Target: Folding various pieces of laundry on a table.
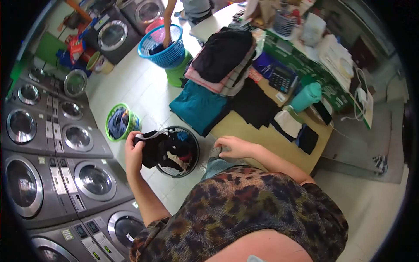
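My left hand (135,151) grips a black garment (151,149) with a white edge. The garment hangs over the left side of a dark round laundry basket (197,149) holding black, blue, red and cream clothes. My right hand (234,147) holds nothing, fingers curled and apart, just off the near edge of a yellowish folding table (278,157). On that table lie a folded teal garment (199,106), folded black cloth (253,104) and small folded pieces (288,122). Behind the teal garment rises a stack of folded clothes (226,57) topped with black.
Stacked front-loading machines (65,157) line the left. A green basket of clothes (122,122) stands on the tiled floor. Another person's arm (167,24) reaches into a blue basket (176,49). A turquoise bottle (306,96) and a calculator (281,79) sit on the table's right side.
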A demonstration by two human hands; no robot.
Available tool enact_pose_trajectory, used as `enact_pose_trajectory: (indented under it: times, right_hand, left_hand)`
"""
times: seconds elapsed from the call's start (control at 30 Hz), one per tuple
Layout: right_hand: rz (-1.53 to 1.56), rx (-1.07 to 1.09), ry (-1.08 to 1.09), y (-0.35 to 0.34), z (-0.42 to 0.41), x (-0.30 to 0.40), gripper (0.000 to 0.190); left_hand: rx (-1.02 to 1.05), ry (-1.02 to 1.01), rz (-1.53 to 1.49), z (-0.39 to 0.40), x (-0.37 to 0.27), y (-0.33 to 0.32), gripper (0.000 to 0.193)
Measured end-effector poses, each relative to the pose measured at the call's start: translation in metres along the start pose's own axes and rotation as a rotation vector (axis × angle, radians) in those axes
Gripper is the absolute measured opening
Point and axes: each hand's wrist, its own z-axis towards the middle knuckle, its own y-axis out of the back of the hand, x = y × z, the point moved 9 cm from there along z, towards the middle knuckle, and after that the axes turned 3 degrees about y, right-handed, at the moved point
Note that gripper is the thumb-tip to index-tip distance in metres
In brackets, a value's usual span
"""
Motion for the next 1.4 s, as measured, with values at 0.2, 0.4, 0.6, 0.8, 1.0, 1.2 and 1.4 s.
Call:
enact_pose_trajectory:
  times: [0.2, 0.4, 0.6, 0.8, 1.0, 1.2, 1.4]
  right_hand:
    - [-0.205, -0.399, 0.606, 0.08, -0.087, 0.164, 0.057]
    - [-0.661, -0.849, 0.826, 0.097, -0.165, 0.195, 0.047]
    - [-0.765, -1.219, 0.644, 0.136, -0.231, 0.199, 0.063]
    - [-0.936, -1.071, 0.257, 0.173, -0.251, 0.185, 0.041]
    - [-0.515, -1.03, 0.166, 0.203, -0.281, 0.172, 0.012]
    - [-0.134, -1.188, 0.407, 0.269, -0.316, 0.226, 0.015]
    - [-0.416, -0.896, 0.189, 0.302, -0.299, 0.29, 0.008]
  left_hand:
    - [0.509, -0.376, -0.464, -0.096, -0.198, -0.11, 0.034]
    - [0.803, -0.459, -0.555, -0.126, -0.268, -0.204, 0.029]
    - [1.198, -0.526, -0.185, -0.144, -0.284, -0.294, 0.022]
    - [1.382, -0.466, -0.283, -0.15, -0.315, -0.336, 0.025]
    - [1.093, -0.996, 0.035, -0.112, -0.353, -0.36, 0.03]
    - [1.273, -1.368, 0.278, -0.15, -0.347, -0.394, 0.056]
    - [1.661, -0.989, 0.203, -0.193, -0.349, -0.411, 0.051]
